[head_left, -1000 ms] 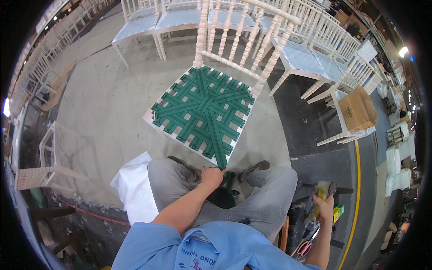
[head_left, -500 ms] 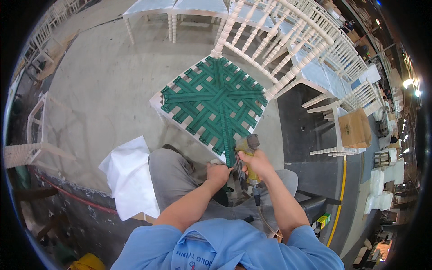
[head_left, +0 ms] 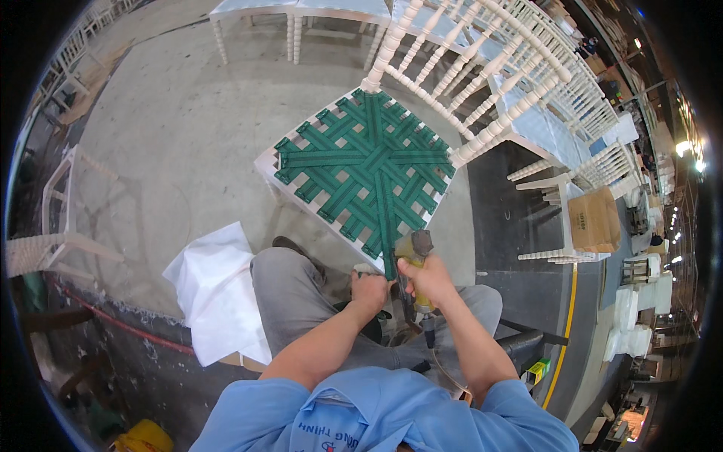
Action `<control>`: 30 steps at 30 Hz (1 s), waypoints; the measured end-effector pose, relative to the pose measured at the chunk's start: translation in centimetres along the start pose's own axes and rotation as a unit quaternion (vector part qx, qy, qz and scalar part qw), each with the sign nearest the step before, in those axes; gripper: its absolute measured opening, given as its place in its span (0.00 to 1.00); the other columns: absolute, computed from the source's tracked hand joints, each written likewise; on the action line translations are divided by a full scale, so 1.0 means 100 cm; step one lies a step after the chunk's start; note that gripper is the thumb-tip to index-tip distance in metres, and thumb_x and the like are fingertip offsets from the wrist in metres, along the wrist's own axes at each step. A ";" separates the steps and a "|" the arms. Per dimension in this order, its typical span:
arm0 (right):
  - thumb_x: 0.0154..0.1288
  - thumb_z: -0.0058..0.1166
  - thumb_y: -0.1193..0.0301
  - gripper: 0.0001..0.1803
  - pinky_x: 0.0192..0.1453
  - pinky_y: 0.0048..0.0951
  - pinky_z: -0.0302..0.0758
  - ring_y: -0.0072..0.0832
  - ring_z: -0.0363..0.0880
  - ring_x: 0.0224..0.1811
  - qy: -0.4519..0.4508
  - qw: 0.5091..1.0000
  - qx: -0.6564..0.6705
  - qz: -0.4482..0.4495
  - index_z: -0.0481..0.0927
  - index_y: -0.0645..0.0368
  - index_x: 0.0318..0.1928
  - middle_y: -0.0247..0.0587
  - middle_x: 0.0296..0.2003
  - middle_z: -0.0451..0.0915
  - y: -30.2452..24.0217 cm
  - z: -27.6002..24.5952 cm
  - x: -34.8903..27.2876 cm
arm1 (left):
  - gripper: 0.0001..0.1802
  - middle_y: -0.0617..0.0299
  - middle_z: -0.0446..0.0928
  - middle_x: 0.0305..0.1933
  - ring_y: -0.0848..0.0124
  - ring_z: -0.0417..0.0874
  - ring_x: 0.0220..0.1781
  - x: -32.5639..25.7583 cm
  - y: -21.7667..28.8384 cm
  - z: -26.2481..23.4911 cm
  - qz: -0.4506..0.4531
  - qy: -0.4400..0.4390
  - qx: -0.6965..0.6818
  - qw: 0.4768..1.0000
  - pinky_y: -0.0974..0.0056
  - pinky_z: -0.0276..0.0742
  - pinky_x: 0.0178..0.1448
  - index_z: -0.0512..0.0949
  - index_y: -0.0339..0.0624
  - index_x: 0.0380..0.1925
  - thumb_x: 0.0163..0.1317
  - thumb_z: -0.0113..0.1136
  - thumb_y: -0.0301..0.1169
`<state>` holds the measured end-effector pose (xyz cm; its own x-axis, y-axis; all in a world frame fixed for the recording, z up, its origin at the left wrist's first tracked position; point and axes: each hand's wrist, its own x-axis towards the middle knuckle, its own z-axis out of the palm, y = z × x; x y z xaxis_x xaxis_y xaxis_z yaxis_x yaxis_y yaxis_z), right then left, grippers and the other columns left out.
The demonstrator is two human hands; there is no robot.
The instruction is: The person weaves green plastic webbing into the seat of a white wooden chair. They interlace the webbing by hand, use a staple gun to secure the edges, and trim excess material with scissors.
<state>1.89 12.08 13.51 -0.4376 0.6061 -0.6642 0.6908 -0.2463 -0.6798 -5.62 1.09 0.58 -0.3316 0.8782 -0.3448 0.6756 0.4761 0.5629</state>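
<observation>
In front of me a white chair [head_left: 348,242] has green webbing straps [head_left: 331,158] woven across its seat frame. Two longer straps cross over the weave from corner to corner. My right hand [head_left: 429,280] is wrapped round the grip of a yellow air staple gun [head_left: 419,245], whose dark nose lies beside the seat's near corner. A hose hangs from the gun's lower end. At that same corner, my left hand [head_left: 369,292] is closed, its fingertips at the end of a long green webbing strap [head_left: 388,252]; the strap's tail is mostly hidden by the hand.
White cloth [head_left: 218,294] lies over something by my left knee. An upturned white chair frame [head_left: 64,237] stands at the left. More white chairs [head_left: 553,132] crowd the back and right, one bearing a cardboard box [head_left: 593,220]. A yellow line [head_left: 568,331] runs along the floor at the right.
The chair sits slightly farther right in the picture, its back leaning a little more to the right. Both hands stay at the near corner, and the staple gun has shifted only slightly.
</observation>
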 end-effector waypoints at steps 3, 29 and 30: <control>0.67 0.63 0.62 0.19 0.21 0.28 0.73 0.23 0.75 0.17 0.005 1.000 -0.008 0.002 0.73 0.63 0.48 0.38 0.29 0.80 0.004 0.002 0.000 | 0.25 0.52 0.85 0.48 0.54 0.80 0.59 0.002 0.002 -0.003 0.001 -0.052 0.002 0.999 0.38 0.54 0.74 0.86 0.43 0.44 0.70 0.51 0.52; 0.70 0.60 0.62 0.16 0.22 0.25 0.71 0.20 0.75 0.21 0.003 0.994 0.104 -0.036 0.75 0.60 0.47 0.31 0.29 0.76 0.014 -0.034 -0.037 | 0.19 0.52 0.84 0.35 0.68 0.84 0.30 0.075 0.007 -0.117 -0.070 -0.089 -0.546 0.830 0.64 0.79 0.25 0.80 0.27 0.35 0.73 0.50 0.35; 0.70 0.61 0.62 0.16 0.21 0.25 0.70 0.20 0.75 0.21 -0.001 0.994 0.103 -0.029 0.75 0.60 0.48 0.31 0.29 0.76 0.015 -0.030 -0.033 | 0.19 0.52 0.84 0.35 0.68 0.84 0.30 0.078 0.008 -0.112 -0.077 -0.085 -0.551 0.826 0.64 0.79 0.25 0.80 0.27 0.36 0.73 0.50 0.35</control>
<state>6.07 12.02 15.63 -0.4740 0.6226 -0.6227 0.5326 -0.3604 -0.7658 -15.07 8.84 6.69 -0.1964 0.8283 -0.5248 -0.4078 0.4177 0.8119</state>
